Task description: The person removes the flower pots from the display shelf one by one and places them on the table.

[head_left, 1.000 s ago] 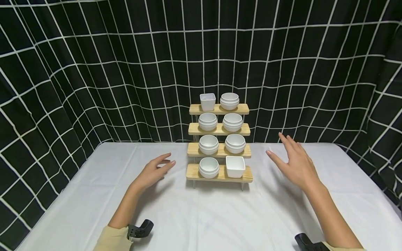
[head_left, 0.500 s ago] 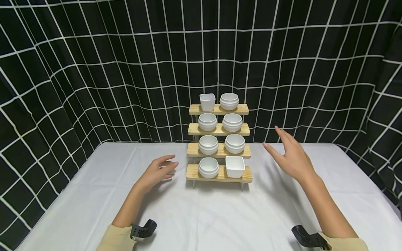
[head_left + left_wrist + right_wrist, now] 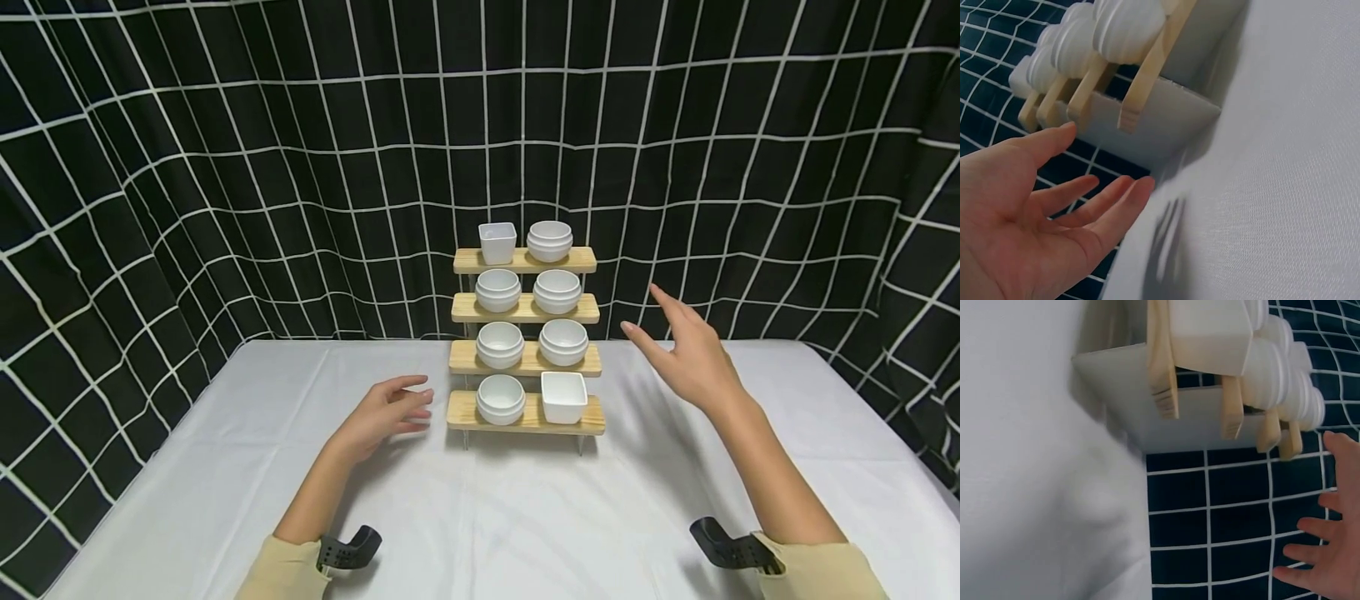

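A stepped rack with wooden shelves [image 3: 534,426] stands mid-table, two white dishes on each shelf. On its lowest shelf sit a round bowl [image 3: 501,400] and a square bowl [image 3: 564,397]; a square cup [image 3: 497,243] and a round bowl [image 3: 550,241] are on the top one. My left hand [image 3: 384,419] hovers left of the lowest shelf, fingers loosely bent and holding nothing. To the right of the rack, my right hand [image 3: 693,358] is raised with fingers spread and nothing in it. In both wrist views, each hand is apart from the rack.
White cloth [image 3: 480,517] covers the table. A black curtain with a white grid [image 3: 375,167] hangs behind the table and along its sides. Each wrist wears a black strap with a camera mount; the left mount [image 3: 352,548] is near the front.
My left hand has shifted slightly right, closer to the rack. My right hand has moved up and left toward it. The dishes have stayed in place.
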